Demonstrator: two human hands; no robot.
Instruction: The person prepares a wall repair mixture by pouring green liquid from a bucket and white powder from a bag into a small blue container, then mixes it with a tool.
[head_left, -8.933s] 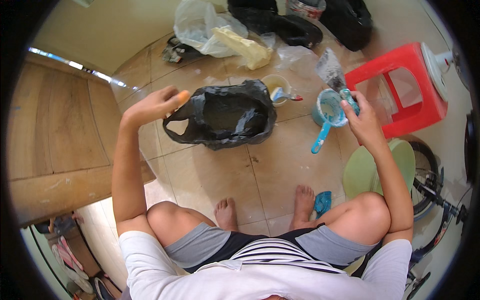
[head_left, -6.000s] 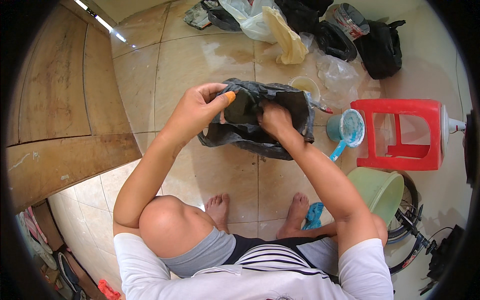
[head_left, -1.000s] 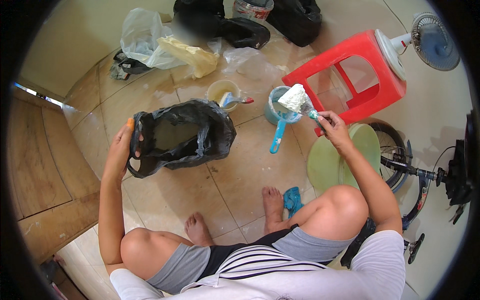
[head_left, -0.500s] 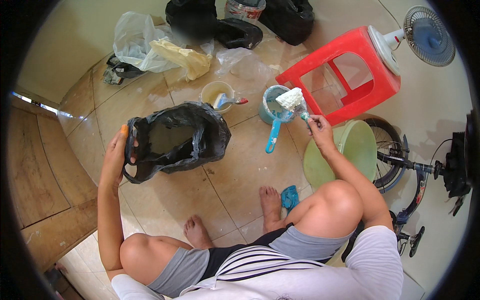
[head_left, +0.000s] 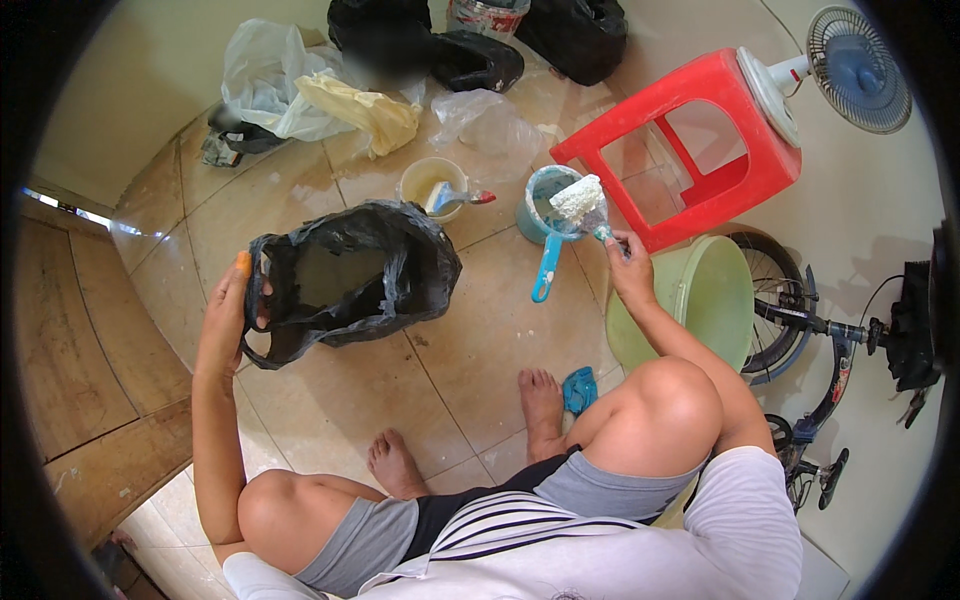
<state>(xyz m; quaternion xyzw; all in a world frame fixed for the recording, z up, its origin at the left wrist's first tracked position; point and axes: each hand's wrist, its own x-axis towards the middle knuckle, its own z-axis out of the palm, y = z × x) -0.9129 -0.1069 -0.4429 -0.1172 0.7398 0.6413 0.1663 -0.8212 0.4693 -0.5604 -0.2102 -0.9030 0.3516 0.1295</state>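
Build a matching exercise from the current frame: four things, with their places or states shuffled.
1. scraper
2. black bag
3. paintbrush
4. red stool

A. partly inside the cream tub
B. bearing the fan
C. in the right hand, white material on its blade
D. open, held at its edge by the left hand

Pairs: 1-C, 2-D, 3-A, 4-B

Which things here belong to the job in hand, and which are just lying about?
Seemingly in use:
black plastic bag, gripped by the left hand
flat metal-bladed scraper carrying white powdery material, in the right hand
blue plastic dipper, beneath the scraper

Apparently just lying about:
red plastic stool
pale green plastic tub
crumpled blue cloth
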